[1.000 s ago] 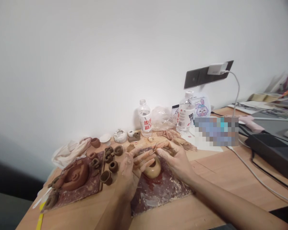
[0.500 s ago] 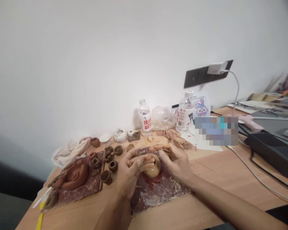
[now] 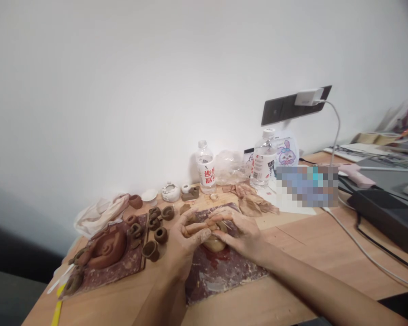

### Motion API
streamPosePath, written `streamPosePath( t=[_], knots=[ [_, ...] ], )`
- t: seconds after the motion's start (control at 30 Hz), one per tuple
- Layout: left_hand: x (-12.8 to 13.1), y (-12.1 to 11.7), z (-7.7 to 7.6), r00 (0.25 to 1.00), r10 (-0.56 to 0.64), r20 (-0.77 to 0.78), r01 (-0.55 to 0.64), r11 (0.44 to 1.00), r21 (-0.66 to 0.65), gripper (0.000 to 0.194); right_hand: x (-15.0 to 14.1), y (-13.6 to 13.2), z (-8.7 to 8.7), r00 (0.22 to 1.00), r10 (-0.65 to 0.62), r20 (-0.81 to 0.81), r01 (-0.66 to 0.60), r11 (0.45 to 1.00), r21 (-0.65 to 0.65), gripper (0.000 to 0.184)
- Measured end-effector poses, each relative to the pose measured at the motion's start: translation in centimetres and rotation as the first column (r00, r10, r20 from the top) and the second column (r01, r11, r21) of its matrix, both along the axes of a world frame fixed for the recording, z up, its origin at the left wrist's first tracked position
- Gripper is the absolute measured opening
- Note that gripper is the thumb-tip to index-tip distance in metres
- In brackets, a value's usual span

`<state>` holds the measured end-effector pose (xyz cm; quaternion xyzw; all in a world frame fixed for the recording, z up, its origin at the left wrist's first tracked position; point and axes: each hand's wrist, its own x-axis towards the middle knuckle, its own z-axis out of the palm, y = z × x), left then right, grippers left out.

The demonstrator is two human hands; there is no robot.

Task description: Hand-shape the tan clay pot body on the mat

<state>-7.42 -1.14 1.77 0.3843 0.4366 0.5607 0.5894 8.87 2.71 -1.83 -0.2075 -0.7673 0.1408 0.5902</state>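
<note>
A rounded tan clay piece (image 3: 215,244) with a smooth, wet-looking side rests on a dark red, clay-smeared board (image 3: 221,276). My left hand (image 3: 191,231) curves over its left side, fingers bent and smudged with clay. From the right, my right hand (image 3: 240,230) closes over the top, its thumb and fingertips meeting those of the left. Both hands press at the upper part of the clay, which they mostly hide. Whether a smaller bit sits between the fingertips I cannot tell.
Left stands a second board (image 3: 132,265) with a reddish clay form (image 3: 109,246); several small brown clay pots (image 3: 151,250) are beside it. Behind are a white pot (image 3: 170,192), water bottles (image 3: 206,170), and crumpled brown cloth (image 3: 250,199). A black power adapter (image 3: 384,219) and cables lie right.
My right hand has come down and left onto the clay. My left fingers have shifted slightly, and the fingertips of both hands now meet over its top, covering more of it.
</note>
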Motion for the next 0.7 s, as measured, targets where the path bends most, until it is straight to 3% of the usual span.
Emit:
streamPosePath(
  t=[0.23,0.7],
  knots=[
    [-0.08,-0.19,-0.33,0.998,0.036,-0.050,-0.037,0.999,-0.011,0.090,-0.05,-0.13,0.14,0.999,0.044,0.007,-0.043,0.999,-0.024,0.016],
    [0.44,-0.40,0.56,0.988,0.117,-0.102,-0.117,0.993,0.004,0.114,-0.16,-0.40,0.59,0.990,0.124,-0.063,-0.125,0.992,-0.015,0.017]
  ],
)
